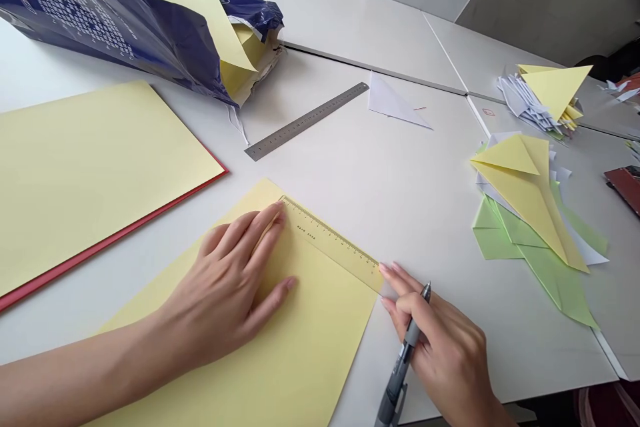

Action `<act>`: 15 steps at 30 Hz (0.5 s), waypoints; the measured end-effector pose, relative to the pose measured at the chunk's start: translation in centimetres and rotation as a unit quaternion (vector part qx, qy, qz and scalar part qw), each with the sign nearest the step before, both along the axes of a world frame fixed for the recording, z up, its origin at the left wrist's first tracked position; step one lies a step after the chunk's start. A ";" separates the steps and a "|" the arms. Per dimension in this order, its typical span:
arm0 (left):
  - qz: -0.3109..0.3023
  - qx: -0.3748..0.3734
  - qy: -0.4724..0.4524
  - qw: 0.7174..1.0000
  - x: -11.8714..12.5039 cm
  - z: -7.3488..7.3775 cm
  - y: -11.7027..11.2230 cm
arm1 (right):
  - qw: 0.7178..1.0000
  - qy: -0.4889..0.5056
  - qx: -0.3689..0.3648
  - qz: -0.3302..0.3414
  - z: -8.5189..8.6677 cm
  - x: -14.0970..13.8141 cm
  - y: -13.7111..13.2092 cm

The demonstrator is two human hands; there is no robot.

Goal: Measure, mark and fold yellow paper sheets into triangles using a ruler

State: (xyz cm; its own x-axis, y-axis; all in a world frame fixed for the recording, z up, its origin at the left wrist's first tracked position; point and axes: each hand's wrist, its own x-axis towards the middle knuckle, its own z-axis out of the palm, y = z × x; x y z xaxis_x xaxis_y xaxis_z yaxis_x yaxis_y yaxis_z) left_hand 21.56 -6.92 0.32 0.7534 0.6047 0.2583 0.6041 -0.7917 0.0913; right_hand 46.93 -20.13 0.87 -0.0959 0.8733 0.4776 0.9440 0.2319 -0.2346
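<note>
A sheet of yellow paper (310, 353) lies on the white table, with a clear plastic ruler (333, 237) along its far right edge. My left hand (220, 280) rests flat on the sheet, fingers stretched out, and its fingertips touch the ruler's left end. At the other end, the fingertips of my right hand (445, 340) hold the ruler's corner. That same hand has a grey pen (400, 373) tucked between its fingers, the tip pointing up and away from the sheet.
A yellow sheet on a red board (100, 173) lies left. Behind it is a torn blue package (165, 40) of yellow paper. A steel ruler (307, 121) and folded white paper (395, 103) lie ahead. Folded yellow and green papers (535, 213) and another paper pile (550, 97) are right.
</note>
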 end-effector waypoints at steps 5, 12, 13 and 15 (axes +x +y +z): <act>-0.002 0.004 0.004 1.000 -0.1 -0.1 -0.1 | 1.000 0.028 0.002 0.011 -0.2 0.2 -0.2; 0.006 0.001 0.008 1.000 0.0 0.0 0.0 | 0.999 0.041 0.005 -0.011 -0.6 0.8 -0.9; 0.000 0.002 0.007 1.000 0.0 0.0 0.0 | 0.999 0.042 0.007 -0.012 -0.6 0.8 -1.0; -0.013 0.002 0.005 1.000 0.1 0.1 0.1 | 0.999 0.043 0.009 -0.015 -0.7 0.9 -1.0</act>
